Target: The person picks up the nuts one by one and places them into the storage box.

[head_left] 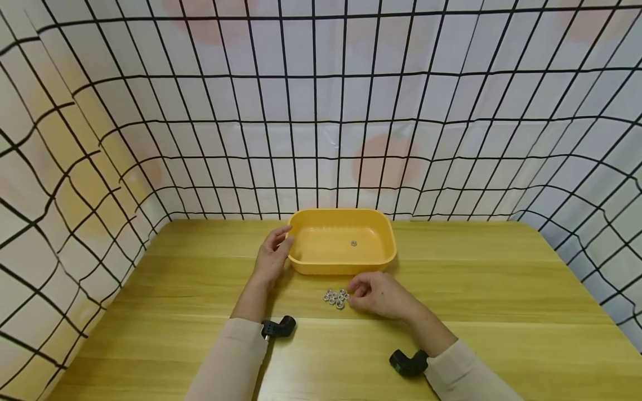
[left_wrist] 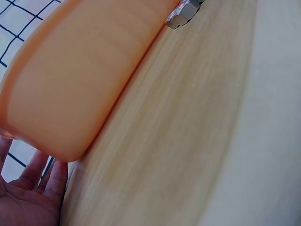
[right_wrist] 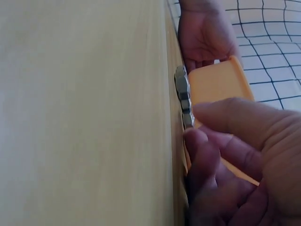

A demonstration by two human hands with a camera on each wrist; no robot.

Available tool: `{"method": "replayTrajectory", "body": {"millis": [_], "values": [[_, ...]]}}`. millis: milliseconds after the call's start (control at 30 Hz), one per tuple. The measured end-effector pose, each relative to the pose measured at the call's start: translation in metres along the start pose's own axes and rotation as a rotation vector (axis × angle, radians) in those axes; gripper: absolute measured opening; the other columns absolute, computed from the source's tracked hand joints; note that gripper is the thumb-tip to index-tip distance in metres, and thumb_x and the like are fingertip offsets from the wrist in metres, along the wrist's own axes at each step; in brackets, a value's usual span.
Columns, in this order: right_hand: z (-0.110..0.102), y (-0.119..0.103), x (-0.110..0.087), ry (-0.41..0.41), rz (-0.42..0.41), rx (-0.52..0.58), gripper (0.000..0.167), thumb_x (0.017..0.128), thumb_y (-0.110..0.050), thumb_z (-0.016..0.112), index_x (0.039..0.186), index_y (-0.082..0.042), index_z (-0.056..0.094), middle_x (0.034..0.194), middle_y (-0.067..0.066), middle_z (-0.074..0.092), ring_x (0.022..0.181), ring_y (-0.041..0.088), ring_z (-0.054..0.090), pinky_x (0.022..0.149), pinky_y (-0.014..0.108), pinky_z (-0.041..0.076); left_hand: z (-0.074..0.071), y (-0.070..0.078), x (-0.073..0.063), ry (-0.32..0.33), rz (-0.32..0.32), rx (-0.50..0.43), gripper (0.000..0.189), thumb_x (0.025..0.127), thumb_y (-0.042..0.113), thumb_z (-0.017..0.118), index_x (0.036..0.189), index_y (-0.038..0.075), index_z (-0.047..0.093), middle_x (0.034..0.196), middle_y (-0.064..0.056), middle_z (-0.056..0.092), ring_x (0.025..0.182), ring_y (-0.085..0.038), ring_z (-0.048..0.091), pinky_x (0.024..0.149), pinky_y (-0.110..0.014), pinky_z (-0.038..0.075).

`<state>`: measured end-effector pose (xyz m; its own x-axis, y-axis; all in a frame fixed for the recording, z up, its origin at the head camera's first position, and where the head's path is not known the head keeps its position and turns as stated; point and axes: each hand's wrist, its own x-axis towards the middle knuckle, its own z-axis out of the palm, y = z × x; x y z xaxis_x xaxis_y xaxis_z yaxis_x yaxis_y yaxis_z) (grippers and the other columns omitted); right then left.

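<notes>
A yellow plastic tray (head_left: 341,268) stands on the table, with one small metal nut (head_left: 354,243) on its floor. My left hand (head_left: 273,255) is at the tray's left end, fairly straight fingers (left_wrist: 56,181) resting against its outside. In front of the tray lies a cluster of several silver hex nuts (head_left: 332,301). My right hand (head_left: 382,296) is low at the right side of this cluster. In the right wrist view, its thumb and forefinger are apart, their tips right at the nearest nut (right_wrist: 188,120); the other fingers curl below.
The wooden table (head_left: 476,289) ends at a black net (head_left: 321,156) over a pale patterned cloth, at the back and on both sides. Black wrist cameras (head_left: 281,327) are strapped at both sleeves (head_left: 228,356).
</notes>
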<state>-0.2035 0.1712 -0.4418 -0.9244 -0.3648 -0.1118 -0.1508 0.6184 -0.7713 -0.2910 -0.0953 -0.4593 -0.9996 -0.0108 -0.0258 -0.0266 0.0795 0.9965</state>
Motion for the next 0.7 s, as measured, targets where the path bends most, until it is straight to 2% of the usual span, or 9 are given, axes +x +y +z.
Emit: {"method": "replayTrajectory", "body": {"millis": [233,500,700], "values": [[0.0053,0.0033,0.0014,0.036,-0.044,-0.092,0.008,0.087,-0.02,0.079,0.092,-0.016,0.074,0.079,-0.008,0.066,0.075,0.009,0.059,0.069,0.023,0.049,0.0017,-0.001,0.0001,-0.004,0.002,-0.011,0.039,0.104,0.028,0.059,0.142,0.019,0.058,0.15,-0.017,0.05,0.136,-0.032,0.049,0.109,-0.047,0.045],[0.0086,0.0015,0.0012,0.053,-0.029,-0.105,0.009,0.084,-0.02,0.081,0.088,-0.018,0.073,0.078,-0.008,0.065,0.074,0.008,0.058,0.067,0.022,0.048,0.0021,-0.0004,-0.0011,-0.01,-0.005,-0.008,0.043,0.105,0.028,0.059,0.145,0.015,0.055,0.153,-0.019,0.047,0.141,-0.034,0.046,0.112,-0.051,0.043],[0.0094,-0.0003,0.0005,0.064,-0.038,-0.124,0.009,0.084,-0.019,0.081,0.086,-0.017,0.072,0.077,-0.009,0.065,0.073,0.007,0.058,0.067,0.021,0.048,0.0011,-0.0011,-0.0006,0.001,0.016,0.008,0.039,0.105,0.028,0.059,0.142,0.017,0.058,0.149,-0.018,0.05,0.137,-0.033,0.05,0.108,-0.047,0.046]]}}
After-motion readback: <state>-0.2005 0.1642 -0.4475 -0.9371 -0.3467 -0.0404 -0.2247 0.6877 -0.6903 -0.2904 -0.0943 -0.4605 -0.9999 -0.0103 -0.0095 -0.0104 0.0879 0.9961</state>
